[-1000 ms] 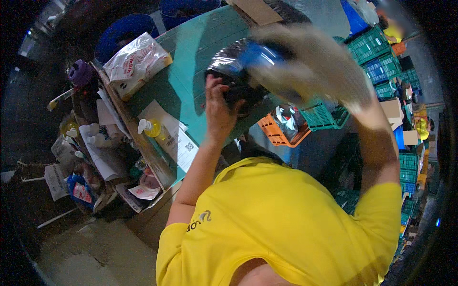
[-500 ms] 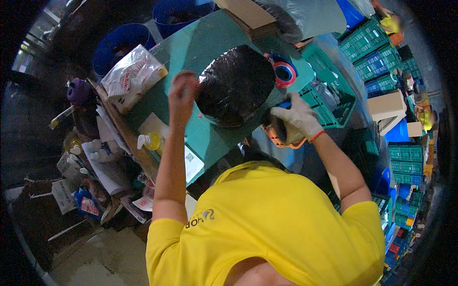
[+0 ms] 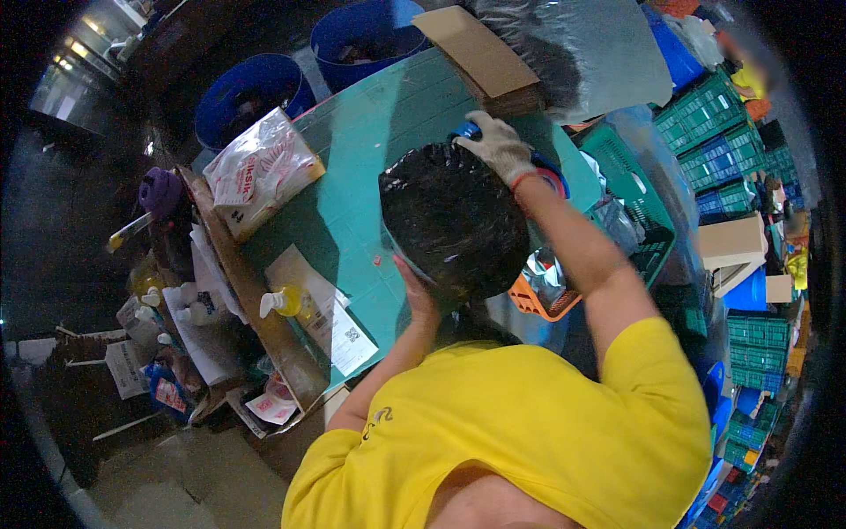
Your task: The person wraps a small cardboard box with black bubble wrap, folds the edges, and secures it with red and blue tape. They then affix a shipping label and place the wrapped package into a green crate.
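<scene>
A bulky parcel wrapped in shiny black plastic film sits on the green table. My bare left hand cups its near left side; some fingers are hidden by the parcel. At the far right edge of the parcel is my right hand, in a pale work glove. Its fingers curl round what looks like a blue tape dispenser, mostly hidden by the glove and parcel. Behind my right forearm, a red and blue ring-shaped thing shows in part.
A white plastic pack, a yellow pump bottle and a printed sheet lie left. Flat cardboard is at the far edge, blue bins beyond. To the right are an orange basket and green crates.
My right hand has moved from the parcel's right side to its far edge with the tape dispenser. My left hand has come down from the left onto the parcel's near side.
</scene>
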Demonstrator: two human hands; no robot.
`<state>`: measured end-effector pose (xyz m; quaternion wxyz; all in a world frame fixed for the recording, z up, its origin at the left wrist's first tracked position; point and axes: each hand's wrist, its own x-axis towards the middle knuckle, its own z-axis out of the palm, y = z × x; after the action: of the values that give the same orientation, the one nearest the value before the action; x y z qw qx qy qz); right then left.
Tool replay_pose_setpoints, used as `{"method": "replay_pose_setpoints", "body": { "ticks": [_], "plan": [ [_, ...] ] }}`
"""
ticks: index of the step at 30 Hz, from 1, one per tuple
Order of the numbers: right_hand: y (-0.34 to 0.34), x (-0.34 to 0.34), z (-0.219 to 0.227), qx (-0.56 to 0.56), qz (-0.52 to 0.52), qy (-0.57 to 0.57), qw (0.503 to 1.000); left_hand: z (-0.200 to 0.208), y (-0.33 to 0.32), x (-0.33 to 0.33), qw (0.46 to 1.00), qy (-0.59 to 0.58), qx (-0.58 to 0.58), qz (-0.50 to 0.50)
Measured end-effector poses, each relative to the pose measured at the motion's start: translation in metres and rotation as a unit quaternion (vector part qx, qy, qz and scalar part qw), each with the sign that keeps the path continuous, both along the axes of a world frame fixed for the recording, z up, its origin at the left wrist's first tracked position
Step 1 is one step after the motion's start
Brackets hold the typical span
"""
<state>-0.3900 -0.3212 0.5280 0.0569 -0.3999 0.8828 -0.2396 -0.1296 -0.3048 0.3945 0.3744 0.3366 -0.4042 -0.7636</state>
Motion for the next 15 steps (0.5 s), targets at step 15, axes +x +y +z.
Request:
{"method": "replay_pose_setpoints", "body": {
  "ticks": [15],
  "plan": [
    [-0.21,0.077,0.091,0.415,0.274,-0.167,0.851,0.116,0.019,0.007,0.745,-0.185,-0.636,-0.084]
  ]
}}
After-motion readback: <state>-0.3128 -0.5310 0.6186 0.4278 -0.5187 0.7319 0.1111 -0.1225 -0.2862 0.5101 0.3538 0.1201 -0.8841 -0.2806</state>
